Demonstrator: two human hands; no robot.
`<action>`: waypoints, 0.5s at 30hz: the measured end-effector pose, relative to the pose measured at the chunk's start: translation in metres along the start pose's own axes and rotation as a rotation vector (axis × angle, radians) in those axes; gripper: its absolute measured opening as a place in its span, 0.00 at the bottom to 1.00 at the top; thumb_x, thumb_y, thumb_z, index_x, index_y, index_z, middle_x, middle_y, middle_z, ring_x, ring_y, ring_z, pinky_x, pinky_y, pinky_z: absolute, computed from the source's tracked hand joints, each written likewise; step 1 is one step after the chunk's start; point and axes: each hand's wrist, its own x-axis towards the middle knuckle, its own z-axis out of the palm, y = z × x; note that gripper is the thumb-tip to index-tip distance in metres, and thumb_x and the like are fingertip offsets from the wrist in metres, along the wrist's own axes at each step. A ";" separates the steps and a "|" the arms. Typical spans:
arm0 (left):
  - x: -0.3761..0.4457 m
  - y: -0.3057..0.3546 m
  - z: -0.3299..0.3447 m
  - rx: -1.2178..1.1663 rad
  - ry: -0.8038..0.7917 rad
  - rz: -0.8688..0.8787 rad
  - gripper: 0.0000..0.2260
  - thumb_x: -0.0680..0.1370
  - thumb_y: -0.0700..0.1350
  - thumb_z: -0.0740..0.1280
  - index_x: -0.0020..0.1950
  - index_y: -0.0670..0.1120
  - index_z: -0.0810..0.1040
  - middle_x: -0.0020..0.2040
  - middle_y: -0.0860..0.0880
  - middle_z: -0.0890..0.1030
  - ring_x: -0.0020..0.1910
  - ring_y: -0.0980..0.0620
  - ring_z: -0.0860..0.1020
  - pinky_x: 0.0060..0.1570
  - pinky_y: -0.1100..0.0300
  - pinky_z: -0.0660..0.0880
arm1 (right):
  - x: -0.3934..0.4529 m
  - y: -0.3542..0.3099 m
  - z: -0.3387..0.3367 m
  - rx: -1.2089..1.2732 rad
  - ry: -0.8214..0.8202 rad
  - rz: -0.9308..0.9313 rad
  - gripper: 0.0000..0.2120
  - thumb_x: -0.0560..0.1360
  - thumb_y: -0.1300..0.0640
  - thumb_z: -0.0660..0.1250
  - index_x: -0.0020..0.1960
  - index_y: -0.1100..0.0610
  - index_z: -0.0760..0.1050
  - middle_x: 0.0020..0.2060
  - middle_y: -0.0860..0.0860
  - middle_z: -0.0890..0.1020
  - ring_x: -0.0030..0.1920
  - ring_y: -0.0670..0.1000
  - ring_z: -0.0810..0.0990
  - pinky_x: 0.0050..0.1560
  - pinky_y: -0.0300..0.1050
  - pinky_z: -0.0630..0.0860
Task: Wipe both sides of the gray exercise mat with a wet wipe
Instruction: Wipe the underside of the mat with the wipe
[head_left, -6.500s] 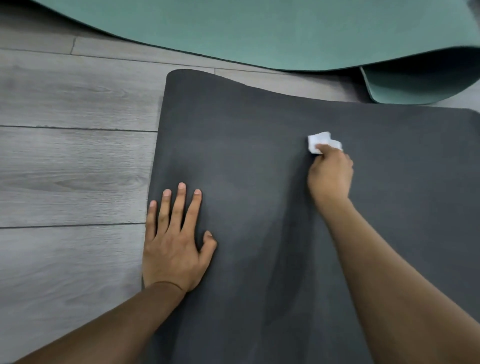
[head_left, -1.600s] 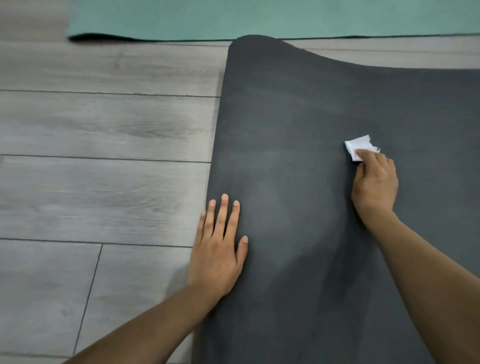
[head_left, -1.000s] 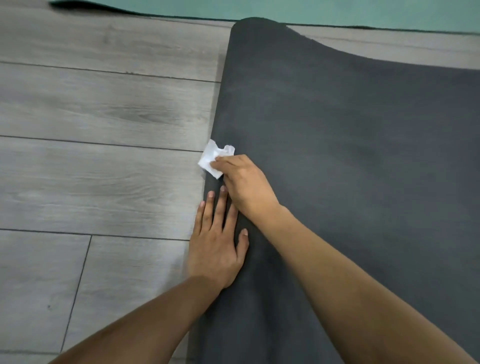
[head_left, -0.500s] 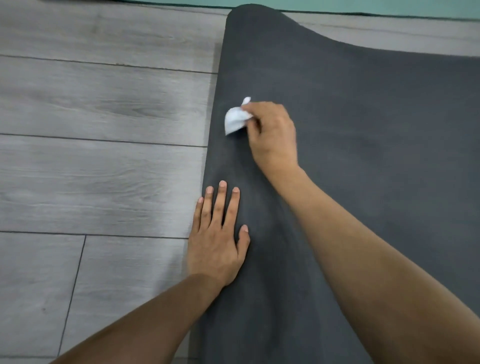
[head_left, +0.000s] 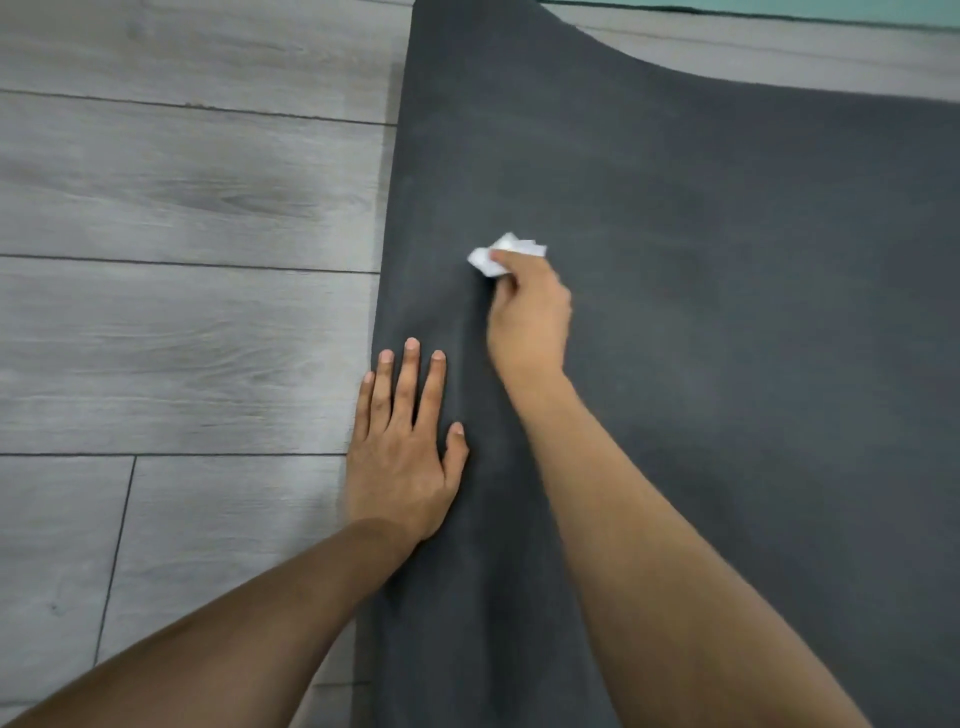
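Right hand (head_left: 530, 312) pinches wet wipe (head_left: 498, 254) on gray mat (head_left: 727, 312).

The gray exercise mat (head_left: 701, 322) looks like a dense foam or rubber sheet, matt and finely grained, with a faint dusty bloom and slightly darker streaks near its left side. The wet wipe (head_left: 491, 255) is thin white non-woven cloth or paper, crumpled and soft-looking. The floor (head_left: 182, 332) is pale gray wood-look plank with printed grain, smooth, with a low satin sheen and dark seams. The strip of green mat (head_left: 831, 9) at the top edge looks matt too.
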 end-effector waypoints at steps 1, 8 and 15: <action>0.000 -0.001 0.000 -0.004 -0.004 0.004 0.31 0.83 0.55 0.50 0.84 0.47 0.51 0.84 0.44 0.51 0.83 0.45 0.44 0.81 0.45 0.49 | -0.012 -0.024 0.020 0.032 -0.112 -0.083 0.14 0.75 0.66 0.61 0.51 0.55 0.83 0.50 0.53 0.83 0.48 0.52 0.78 0.46 0.38 0.70; -0.001 0.000 0.002 -0.014 0.066 0.007 0.31 0.82 0.55 0.53 0.84 0.47 0.54 0.84 0.45 0.53 0.83 0.43 0.49 0.81 0.45 0.50 | 0.010 0.022 -0.006 -0.253 -0.382 -0.620 0.16 0.74 0.60 0.60 0.55 0.59 0.82 0.52 0.56 0.83 0.51 0.60 0.80 0.51 0.51 0.76; 0.000 0.002 0.001 -0.013 0.050 -0.007 0.31 0.82 0.55 0.52 0.84 0.49 0.51 0.84 0.47 0.50 0.83 0.45 0.45 0.81 0.45 0.49 | 0.034 0.128 -0.103 -0.337 0.063 0.007 0.17 0.74 0.67 0.58 0.57 0.59 0.80 0.56 0.54 0.81 0.56 0.59 0.76 0.52 0.45 0.71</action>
